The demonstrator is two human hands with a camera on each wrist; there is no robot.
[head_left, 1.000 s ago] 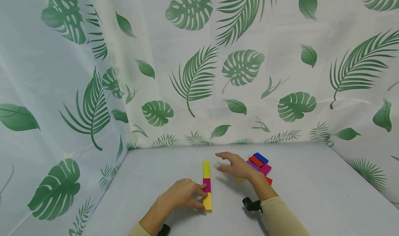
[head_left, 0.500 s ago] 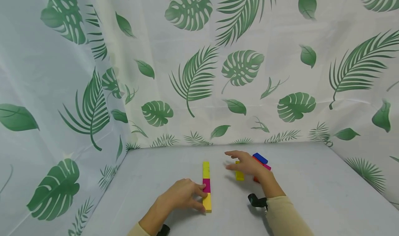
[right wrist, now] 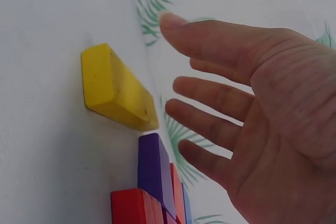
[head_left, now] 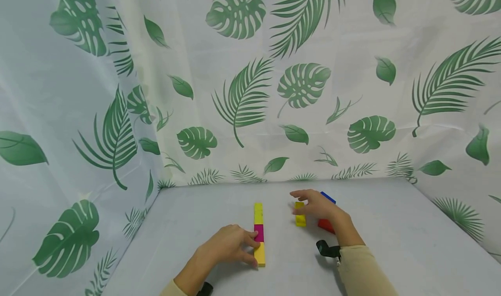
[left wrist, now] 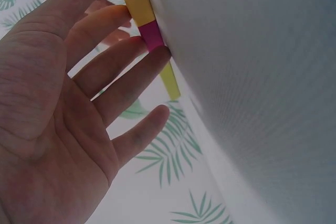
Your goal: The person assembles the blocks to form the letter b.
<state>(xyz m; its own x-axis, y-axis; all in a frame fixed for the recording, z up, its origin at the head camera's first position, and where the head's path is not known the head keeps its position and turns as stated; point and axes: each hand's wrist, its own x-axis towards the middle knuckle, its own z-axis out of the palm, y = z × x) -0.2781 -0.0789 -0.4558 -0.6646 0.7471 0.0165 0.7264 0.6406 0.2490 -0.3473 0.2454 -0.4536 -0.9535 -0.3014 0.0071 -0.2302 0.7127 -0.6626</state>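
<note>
A line of three flat blocks, yellow (head_left: 258, 212), magenta (head_left: 259, 232) and yellow (head_left: 260, 254), lies on the grey table (head_left: 391, 235). My left hand (head_left: 231, 245) rests beside it with straight fingers (left wrist: 113, 59) touching the magenta block (left wrist: 151, 33) and the near yellow one. My right hand (head_left: 317, 204) hovers open above a loose yellow block (head_left: 300, 215), fingers (right wrist: 220, 85) spread and apart from that block (right wrist: 113, 88). A purple block (right wrist: 153, 174) and a red block (right wrist: 134, 208) lie just beyond it.
A heap of blocks sits under and behind my right hand, with a red one (head_left: 325, 224) and a blue one (head_left: 328, 197) showing. Leaf-print curtains (head_left: 250, 83) wall the table at the back and on both sides.
My right hand moved right, away from the line, to the loose yellow block by the heap. My left hand stayed on the line of blocks.
</note>
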